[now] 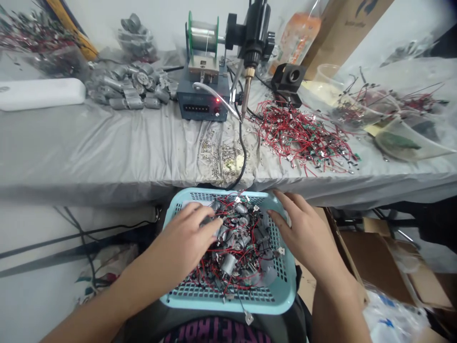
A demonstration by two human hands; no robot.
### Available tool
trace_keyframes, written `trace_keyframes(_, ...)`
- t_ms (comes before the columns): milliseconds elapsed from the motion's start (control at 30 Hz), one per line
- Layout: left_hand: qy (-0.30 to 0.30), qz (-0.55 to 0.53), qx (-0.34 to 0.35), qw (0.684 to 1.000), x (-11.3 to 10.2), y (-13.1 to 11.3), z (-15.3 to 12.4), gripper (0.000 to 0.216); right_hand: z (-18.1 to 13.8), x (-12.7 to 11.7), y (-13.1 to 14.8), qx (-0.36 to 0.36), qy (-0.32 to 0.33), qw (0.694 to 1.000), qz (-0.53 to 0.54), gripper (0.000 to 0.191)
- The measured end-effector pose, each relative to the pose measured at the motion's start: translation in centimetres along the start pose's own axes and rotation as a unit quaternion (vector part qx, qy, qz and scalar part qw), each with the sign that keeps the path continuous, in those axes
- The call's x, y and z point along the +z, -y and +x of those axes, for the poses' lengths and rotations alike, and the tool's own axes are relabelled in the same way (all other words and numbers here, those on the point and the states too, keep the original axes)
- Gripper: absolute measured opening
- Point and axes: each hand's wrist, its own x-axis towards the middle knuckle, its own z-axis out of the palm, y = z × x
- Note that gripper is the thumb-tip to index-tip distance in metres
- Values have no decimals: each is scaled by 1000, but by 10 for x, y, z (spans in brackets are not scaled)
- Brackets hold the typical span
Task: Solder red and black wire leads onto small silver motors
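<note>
A light blue plastic basket (285,305) sits on my lap below the table's edge. It holds a tangle of small silver motors (228,263) with red and black wires and little circuit boards. My left hand (193,231) reaches over the left side of the basket, fingers loosely curved and thumb apart, at the motors near the rim; its fingertips are partly hidden. At the right rim, my right hand (302,221) grips the basket, thumb on the inner side and fingers over the edge. One wired metal tab (249,317) hangs over the front rim.
On the cloth-covered table (107,152) stands a soldering station (203,102) with a solder spool (203,35) and an upright iron (246,90). Red-wired boards (300,136) lie right of it, bare motors (132,85) left. Cardboard boxes (378,267) lie at lower right.
</note>
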Motion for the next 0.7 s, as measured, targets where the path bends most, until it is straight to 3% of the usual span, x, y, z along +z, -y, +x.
trace_keyframes(200, 35, -39, 24, 998, 10, 2, 12, 25, -15, 2, 8, 9, -40, 998, 51, 41)
trace_keyframes(433, -39, -77, 33, 996, 3, -6, -3, 48, -40, 4, 11, 33, -90, 990, 107, 36)
trace_keyframes(700, -111, -158, -11, 981, -16, -24, -19, 40, -50, 2, 34, -19, -98, 984, 150, 27)
